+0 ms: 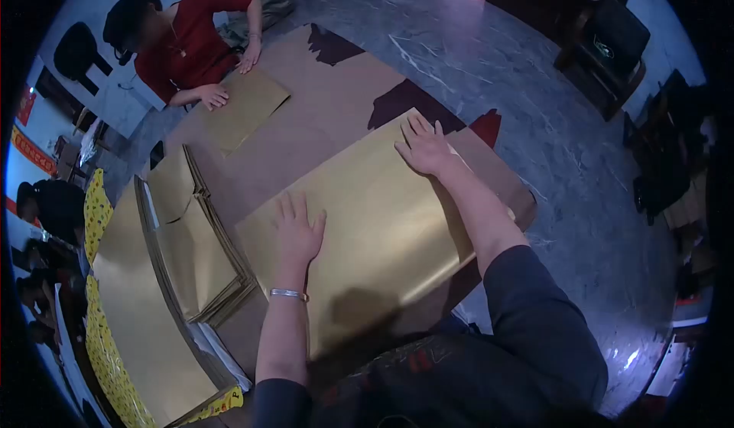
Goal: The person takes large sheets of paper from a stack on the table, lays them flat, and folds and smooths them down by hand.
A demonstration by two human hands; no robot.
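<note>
A large gold paper sheet lies on the brown-covered table in front of me, its near edge curving up toward my body. My left hand rests flat on its left part, fingers spread, a silver bracelet on the wrist. Near the sheet's far right corner, my right hand presses down with its fingers apart. Left of the sheet is a stack of folded gold paper, close to my left hand. Beyond that stack lies a larger pile of flat gold sheets.
Across the table, a person in a red top has both hands on a smaller gold sheet. The brown table cover has dark torn patches. Yellow patterned wrapping borders the left side. A dark chair stands at the right.
</note>
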